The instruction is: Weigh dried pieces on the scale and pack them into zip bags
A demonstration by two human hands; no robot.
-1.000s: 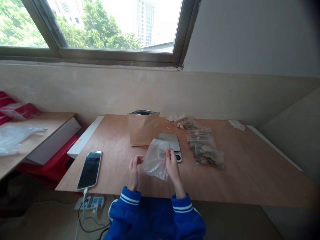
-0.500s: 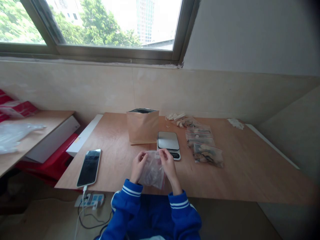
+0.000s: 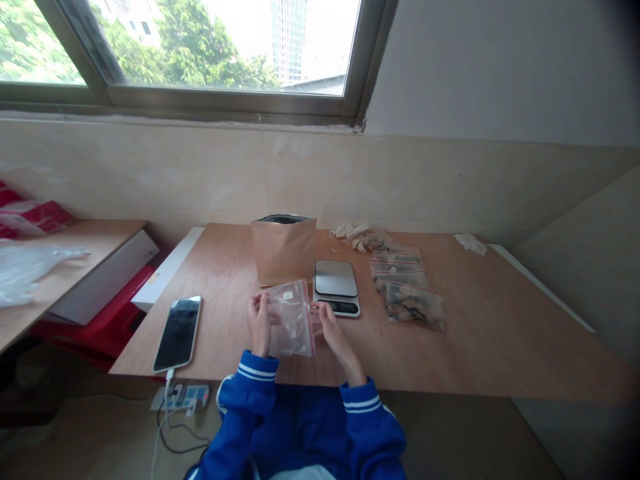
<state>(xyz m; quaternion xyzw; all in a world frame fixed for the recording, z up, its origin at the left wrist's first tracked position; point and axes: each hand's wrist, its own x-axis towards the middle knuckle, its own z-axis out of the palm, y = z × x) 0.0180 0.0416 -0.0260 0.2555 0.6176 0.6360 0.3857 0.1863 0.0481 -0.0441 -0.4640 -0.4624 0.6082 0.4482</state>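
Note:
A clear zip-lock bag (image 3: 291, 323) with a red line along its right-hand edge is held up over the table's near side; I make out no contents. My left hand (image 3: 259, 325) pinches the bag's left side, thumb in front and some fingers behind the plastic. At the red-lined edge, my right hand (image 3: 334, 331) has its fingertips closed on the bag near the zip. Just beyond that hand lies a kitchen scale (image 3: 336, 279) with a silver plate and a dark display. A brown kraft pouch (image 3: 284, 250), its top gaping, stands behind the bag.
Several filled zip bags (image 3: 414, 308) lie right of the scale, with pale pieces (image 3: 349, 231) behind. A white scrap (image 3: 470, 244) is at the back right. A phone (image 3: 179, 333) on a charging cable lies left, above a power strip (image 3: 185, 397).
The bag has turned so its red-lined edge faces right. My left hand has moved left and up with it, and my right hand has shifted from the top to that edge.

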